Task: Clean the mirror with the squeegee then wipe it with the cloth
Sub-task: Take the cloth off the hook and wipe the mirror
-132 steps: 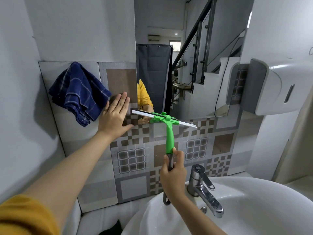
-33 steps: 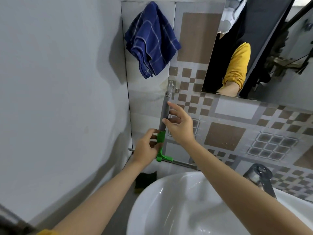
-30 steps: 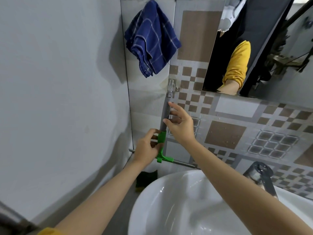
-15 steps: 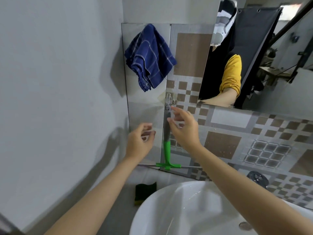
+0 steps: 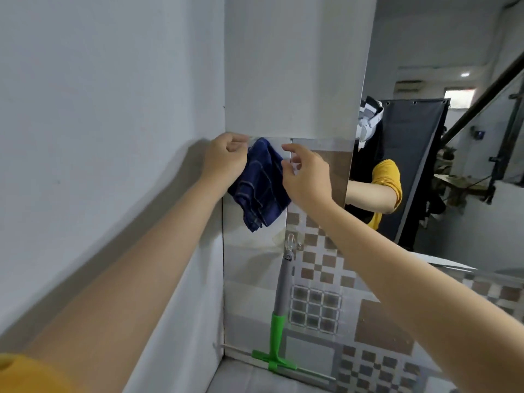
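The dark blue checked cloth [image 5: 261, 188] hangs on the tiled wall, just left of the mirror [image 5: 459, 199]. My left hand [image 5: 225, 160] is closed on the cloth's top left corner. My right hand [image 5: 307, 177] is at the cloth's right edge with thumb and fingers apart; I cannot tell if it pinches the fabric. The squeegee [image 5: 279, 296], with a grey and green handle, hangs blade down from a small clear hook [image 5: 289, 242] below the cloth. Neither hand touches it.
A plain white wall [image 5: 99, 137] closes in on the left, forming a corner with the patterned tile panel [image 5: 320, 304]. The mirror reflects a person in a yellow sleeve, a dark curtain and a staircase.
Both hands let go of the squeegee, which now hangs on the hook, and rose to the cloth. The view tilted up, so the sink has dropped out of sight.
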Demonstrator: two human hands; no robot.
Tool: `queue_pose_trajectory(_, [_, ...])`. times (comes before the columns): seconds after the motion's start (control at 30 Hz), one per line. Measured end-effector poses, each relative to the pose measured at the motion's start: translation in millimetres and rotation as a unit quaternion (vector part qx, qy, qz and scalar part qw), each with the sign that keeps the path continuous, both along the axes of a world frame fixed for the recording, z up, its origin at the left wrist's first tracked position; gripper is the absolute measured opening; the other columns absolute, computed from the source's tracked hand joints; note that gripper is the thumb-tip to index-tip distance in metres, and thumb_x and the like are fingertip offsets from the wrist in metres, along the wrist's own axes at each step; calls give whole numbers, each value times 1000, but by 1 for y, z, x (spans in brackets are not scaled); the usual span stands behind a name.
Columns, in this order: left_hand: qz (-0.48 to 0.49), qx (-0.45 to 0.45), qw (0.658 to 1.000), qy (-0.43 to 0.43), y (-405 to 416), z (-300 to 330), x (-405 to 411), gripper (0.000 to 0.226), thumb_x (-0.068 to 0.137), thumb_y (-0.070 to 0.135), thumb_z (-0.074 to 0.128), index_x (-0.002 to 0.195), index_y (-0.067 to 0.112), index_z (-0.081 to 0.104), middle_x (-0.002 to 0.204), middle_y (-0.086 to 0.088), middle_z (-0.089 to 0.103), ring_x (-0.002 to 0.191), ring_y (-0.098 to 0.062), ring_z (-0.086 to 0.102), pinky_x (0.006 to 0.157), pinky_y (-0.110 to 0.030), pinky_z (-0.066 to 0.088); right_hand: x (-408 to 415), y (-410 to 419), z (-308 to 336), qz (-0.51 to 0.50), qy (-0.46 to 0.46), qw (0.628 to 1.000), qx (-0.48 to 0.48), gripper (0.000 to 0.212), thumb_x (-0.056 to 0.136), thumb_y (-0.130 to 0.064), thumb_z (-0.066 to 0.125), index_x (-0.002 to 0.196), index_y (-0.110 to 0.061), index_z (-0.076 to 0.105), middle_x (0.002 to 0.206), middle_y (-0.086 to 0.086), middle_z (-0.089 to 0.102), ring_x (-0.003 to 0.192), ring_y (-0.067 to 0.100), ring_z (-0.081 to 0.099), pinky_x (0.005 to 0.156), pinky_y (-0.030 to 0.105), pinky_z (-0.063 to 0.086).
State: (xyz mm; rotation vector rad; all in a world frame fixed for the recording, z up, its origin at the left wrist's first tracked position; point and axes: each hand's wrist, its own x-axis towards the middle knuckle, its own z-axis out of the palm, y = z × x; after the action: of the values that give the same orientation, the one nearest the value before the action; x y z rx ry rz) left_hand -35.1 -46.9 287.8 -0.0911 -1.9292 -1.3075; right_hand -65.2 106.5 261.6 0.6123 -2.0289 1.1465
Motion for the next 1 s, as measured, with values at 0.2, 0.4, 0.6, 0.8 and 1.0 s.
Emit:
queue_pose_trajectory(0.2, [-73, 55, 993, -76, -13, 2, -15, 23, 86, 5, 53, 93, 21, 67, 87, 2, 67, 76, -10, 61, 56, -13, 49, 1, -7, 8, 35, -47, 998, 9, 32, 89, -14, 59, 118, -28, 60, 78, -5, 65, 71, 11, 59, 62, 24, 48])
queue_pose_trajectory(0.4, [-115, 94, 984, -95, -19, 7, -15, 18, 83, -3, 58, 89, 13, 65, 82, -6, 67, 73, -18, 63, 60, -24, 52, -1, -12, 21, 104, -124, 985, -54, 30, 88, -6, 58, 103, -31, 66, 89, -1, 71, 78, 17, 66, 62, 27, 54])
queue_pose_trajectory(0.6, [-133, 129, 979, -87, -21, 19, -6, 23, 83, -2, 57, 77, 17, 69, 74, -4, 70, 68, -18, 64, 63, -25, 55, 11, -8, 38, 170, -175, 955, -166, 17, 89, -6, 62, 92, -21, 70, 85, 3, 72, 72, 17, 67, 64, 26, 59])
queue_pose_trajectory(0.8, [-160, 61, 985, -4, -7, 47, 32, 25, 84, -2, 57, 77, 16, 72, 81, -1, 72, 78, -14, 67, 70, -21, 53, 42, 4, 58, 237, -143, 942, -189, 14, 90, -7, 63, 91, -17, 73, 88, 9, 73, 79, 21, 69, 71, 29, 59])
queue_pose_trajectory(1.0, [-206, 9, 977, -53, 13, 59, 84, 24, 81, 32, 64, 85, 10, 73, 79, -6, 66, 75, -16, 60, 62, -27, 45, 80, 23, 57, 264, -132, 934, -202, 13, 87, -9, 67, 85, -19, 74, 82, 7, 74, 74, 17, 69, 70, 28, 57])
